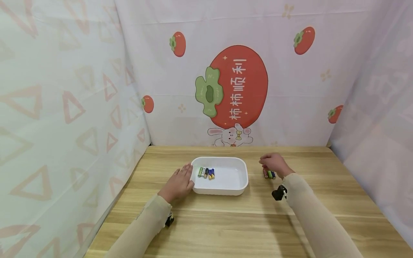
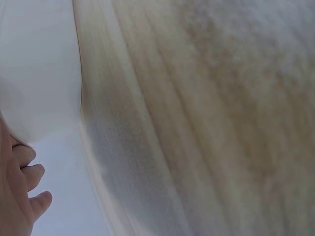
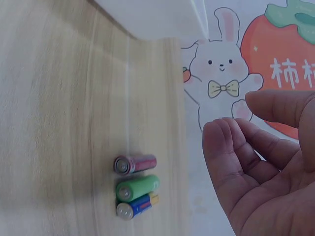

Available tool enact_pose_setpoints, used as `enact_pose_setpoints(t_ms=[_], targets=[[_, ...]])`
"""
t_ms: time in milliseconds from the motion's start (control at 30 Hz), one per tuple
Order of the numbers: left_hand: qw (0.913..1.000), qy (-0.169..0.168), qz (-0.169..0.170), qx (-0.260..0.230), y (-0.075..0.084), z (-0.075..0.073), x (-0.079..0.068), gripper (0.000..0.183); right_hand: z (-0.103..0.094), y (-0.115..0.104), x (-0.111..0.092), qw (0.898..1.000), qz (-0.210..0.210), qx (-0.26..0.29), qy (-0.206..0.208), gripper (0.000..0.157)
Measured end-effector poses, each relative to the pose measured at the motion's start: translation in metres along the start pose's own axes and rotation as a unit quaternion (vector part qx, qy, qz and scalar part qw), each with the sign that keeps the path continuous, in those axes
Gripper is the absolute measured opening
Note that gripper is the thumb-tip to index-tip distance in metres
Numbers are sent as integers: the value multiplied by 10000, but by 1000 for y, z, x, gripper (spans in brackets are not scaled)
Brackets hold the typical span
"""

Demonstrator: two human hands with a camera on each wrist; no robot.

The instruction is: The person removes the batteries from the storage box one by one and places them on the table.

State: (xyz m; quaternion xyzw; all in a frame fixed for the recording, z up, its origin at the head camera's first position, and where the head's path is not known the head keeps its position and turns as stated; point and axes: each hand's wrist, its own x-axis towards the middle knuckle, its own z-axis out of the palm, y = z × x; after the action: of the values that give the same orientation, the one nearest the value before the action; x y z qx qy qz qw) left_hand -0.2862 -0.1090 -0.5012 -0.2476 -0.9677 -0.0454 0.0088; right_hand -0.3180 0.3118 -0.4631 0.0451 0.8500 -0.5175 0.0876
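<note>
A white rectangular tray [image 1: 230, 179] holds several batteries [image 1: 205, 172] lying side by side toward its left end. My left hand [image 1: 179, 183] rests against the tray's left wall with its fingers extended; in the left wrist view only part of that hand [image 2: 17, 189] shows beside the white wall. To the right of the tray, my right hand [image 1: 274, 163] hovers over three loose batteries. The right wrist view shows these as a red battery [image 3: 135, 163], a green battery [image 3: 138, 188] and a blue battery [image 3: 135, 207]. Loosely bent, with thumb and fingertips apart, the right hand [image 3: 266, 167] holds nothing.
The wooden table [image 1: 213, 225] extends around the tray. Behind it hangs a printed cloth [image 1: 180, 79] with a large persimmon and a rabbit. Cloth walls also stand at the left and right sides. Each wrist wears a small black camera [image 1: 279, 193].
</note>
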Motion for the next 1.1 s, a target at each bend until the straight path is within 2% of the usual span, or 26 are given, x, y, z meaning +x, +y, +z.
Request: enact_pose_setpoints(t_ms=[233, 500, 867, 1100], targets=[[9999, 92, 75, -25, 0, 1, 0, 63, 12, -13, -1, 9998, -27, 164, -92, 41], [9999, 100, 92, 1, -2, 4, 1, 63, 29, -22, 5, 9994, -162, 297, -86, 34], [9999, 79, 73, 9, 0, 1, 0, 63, 50, -35, 8, 9985, 63, 514, -191, 38], [9999, 82, 80, 16, -1, 2, 0, 63, 60, -40, 9, 9985, 71, 443, -322, 34]])
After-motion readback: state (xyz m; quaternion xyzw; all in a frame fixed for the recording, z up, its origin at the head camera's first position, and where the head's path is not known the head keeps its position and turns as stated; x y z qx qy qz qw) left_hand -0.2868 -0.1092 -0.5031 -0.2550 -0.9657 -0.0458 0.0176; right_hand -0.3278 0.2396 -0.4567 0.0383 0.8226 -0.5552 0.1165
